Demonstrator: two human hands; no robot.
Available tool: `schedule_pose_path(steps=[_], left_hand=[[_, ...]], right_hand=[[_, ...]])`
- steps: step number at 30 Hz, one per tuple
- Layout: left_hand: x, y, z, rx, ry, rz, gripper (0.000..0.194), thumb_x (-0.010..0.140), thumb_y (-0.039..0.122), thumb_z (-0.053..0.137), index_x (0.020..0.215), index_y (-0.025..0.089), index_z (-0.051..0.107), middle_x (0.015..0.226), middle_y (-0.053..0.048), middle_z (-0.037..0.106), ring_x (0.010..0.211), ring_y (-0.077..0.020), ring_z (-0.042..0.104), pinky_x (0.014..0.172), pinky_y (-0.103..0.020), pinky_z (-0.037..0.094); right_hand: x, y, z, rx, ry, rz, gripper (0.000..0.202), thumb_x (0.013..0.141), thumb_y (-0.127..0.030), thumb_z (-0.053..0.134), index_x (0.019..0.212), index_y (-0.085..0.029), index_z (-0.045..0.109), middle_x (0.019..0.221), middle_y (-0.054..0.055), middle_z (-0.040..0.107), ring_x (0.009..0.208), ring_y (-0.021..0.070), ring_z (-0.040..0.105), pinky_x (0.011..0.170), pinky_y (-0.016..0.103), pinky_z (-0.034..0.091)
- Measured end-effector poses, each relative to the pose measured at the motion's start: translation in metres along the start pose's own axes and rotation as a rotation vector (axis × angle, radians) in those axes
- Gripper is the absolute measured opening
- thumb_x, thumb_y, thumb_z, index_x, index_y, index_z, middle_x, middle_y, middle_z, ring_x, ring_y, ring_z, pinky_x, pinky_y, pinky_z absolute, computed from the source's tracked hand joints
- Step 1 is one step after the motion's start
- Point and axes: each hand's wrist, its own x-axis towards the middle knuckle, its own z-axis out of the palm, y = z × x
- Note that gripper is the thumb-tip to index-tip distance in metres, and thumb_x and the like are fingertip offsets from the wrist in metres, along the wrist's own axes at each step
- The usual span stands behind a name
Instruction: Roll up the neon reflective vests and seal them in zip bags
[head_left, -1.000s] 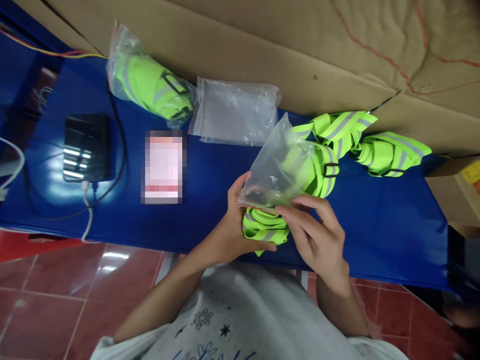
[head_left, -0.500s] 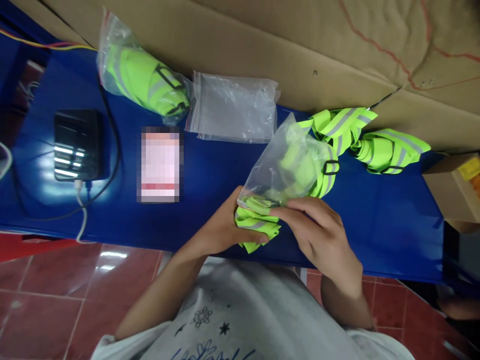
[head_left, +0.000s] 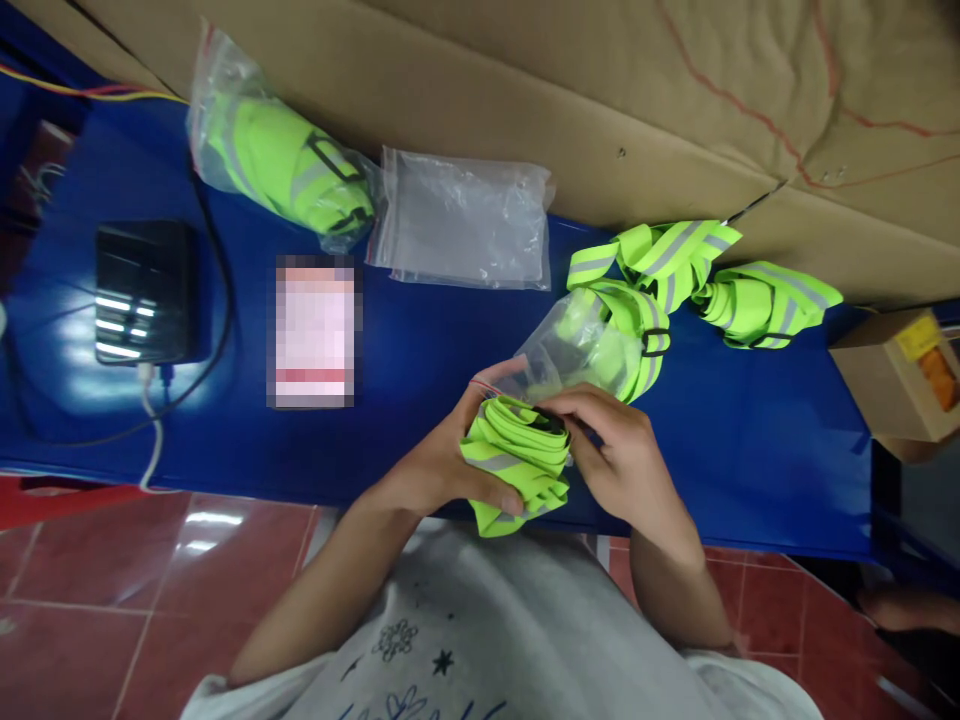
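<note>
A rolled neon-yellow reflective strap [head_left: 510,460] with grey stripes is gripped in my left hand [head_left: 427,470], its thumb across the front. Behind the roll, a clear zip bag [head_left: 547,345] with a red line along its mouth slants away over the table. The left fingers lie behind the mouth edge. My right hand [head_left: 626,455] is closed at the roll's upper right, fingers bent at the bag's edge; the fingertips are partly hidden. Black plastic shows in the roll's top. Just past the bag lie loose reflective straps [head_left: 652,260] with a black buckle.
Another rolled strap [head_left: 772,305] lies at the right, near an open cardboard box [head_left: 896,375]. Flat clear bags [head_left: 465,220] and a bagged strap [head_left: 289,165] lie along the back. Leftward are a blurred-out rectangle [head_left: 315,335] and a black device [head_left: 142,290] with cables.
The bag has dropped from standing up over the roll to lying back behind it. More of the roll's top now shows. My right hand has shifted slightly left and stays beside the roll.
</note>
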Motion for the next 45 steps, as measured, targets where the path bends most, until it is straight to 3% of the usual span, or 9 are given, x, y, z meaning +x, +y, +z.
schedule_pose_path(steps=[4,12,16,21,30,34,37,41,45], left_hand=[[0.006,-0.002,0.001,0.17,0.126,0.029,0.105,0.041,0.01,0.102,0.133,0.032,0.058,0.117,0.001,0.069,0.107,-0.0208,0.07,0.088,-0.029,0.058],[0.008,0.01,0.003,0.231,0.177,0.002,0.066,0.058,0.022,0.098,0.109,0.023,0.056,0.089,0.005,0.068,0.077,-0.0142,0.066,0.071,-0.026,0.054],[0.009,0.009,0.009,0.501,0.274,0.116,0.061,0.058,0.028,0.095,0.095,0.022,0.047,0.081,0.007,0.058,0.07,-0.0122,0.057,0.062,-0.024,0.045],[0.01,0.004,0.02,0.888,0.344,0.145,0.057,0.063,0.03,0.09,0.099,0.023,0.045,0.092,0.003,0.057,0.082,-0.0179,0.061,0.068,-0.028,0.044],[0.026,0.017,-0.001,0.419,0.314,0.378,0.075,0.052,0.019,0.095,0.109,0.022,0.047,0.096,0.004,0.057,0.08,-0.011,0.055,0.071,-0.023,0.046],[0.015,0.012,0.005,0.21,0.296,0.3,0.079,0.06,0.021,0.094,0.119,0.029,0.043,0.104,0.003,0.063,0.09,-0.0147,0.066,0.077,-0.025,0.054],[0.009,0.008,0.011,0.049,0.215,0.251,0.086,0.061,0.033,0.097,0.131,0.032,0.047,0.117,-0.001,0.067,0.101,-0.0203,0.07,0.08,-0.029,0.059],[0.016,0.002,0.024,0.042,0.371,0.33,0.075,0.072,0.058,0.088,0.133,0.027,0.058,0.12,-0.007,0.072,0.108,-0.0262,0.072,0.091,-0.037,0.06],[0.026,-0.011,0.042,0.023,0.556,0.389,0.052,0.085,0.06,0.076,0.122,0.024,0.066,0.116,-0.007,0.075,0.115,-0.0279,0.072,0.095,-0.039,0.06]], right_hand=[[-0.001,0.001,0.002,0.073,0.11,0.139,0.014,0.103,-0.015,0.059,0.107,-0.023,0.069,0.098,-0.003,0.073,0.089,0.0082,0.069,0.078,0.021,0.053],[-0.013,-0.014,0.006,-0.194,0.066,-0.206,0.023,0.099,-0.006,0.06,0.118,-0.018,0.067,0.107,0.003,0.072,0.097,0.0144,0.067,0.084,0.032,0.051],[-0.015,-0.01,0.016,-0.38,0.022,-0.348,0.025,0.098,-0.004,0.061,0.121,-0.014,0.065,0.111,0.007,0.073,0.102,0.0208,0.066,0.088,0.039,0.05],[-0.014,-0.006,0.016,-0.298,0.101,-0.301,0.023,0.096,0.001,0.057,0.112,-0.014,0.066,0.106,0.009,0.071,0.1,0.0202,0.064,0.087,0.036,0.053],[-0.022,0.007,0.028,-0.418,0.088,-0.385,0.037,0.095,-0.01,0.069,0.131,-0.015,0.062,0.117,0.009,0.066,0.119,0.0232,0.06,0.103,0.041,0.053],[-0.022,0.021,0.045,-0.2,0.192,-0.251,0.038,0.094,-0.027,0.074,0.13,-0.025,0.061,0.132,0.01,0.047,0.148,0.034,0.041,0.121,0.057,0.047],[-0.022,0.025,0.051,-0.08,0.268,-0.19,0.043,0.094,-0.023,0.072,0.134,-0.031,0.058,0.137,0.009,0.042,0.146,0.0314,0.046,0.118,0.055,0.051],[-0.022,0.018,0.053,-0.092,0.264,-0.234,0.059,0.094,-0.014,0.067,0.145,-0.039,0.052,0.148,0.008,0.041,0.152,0.0321,0.04,0.122,0.057,0.047],[-0.021,0.003,0.056,0.121,0.352,-0.022,0.082,0.099,-0.039,0.066,0.165,-0.036,0.018,0.171,0.012,0.021,0.158,0.0345,0.033,0.124,0.062,0.042]])
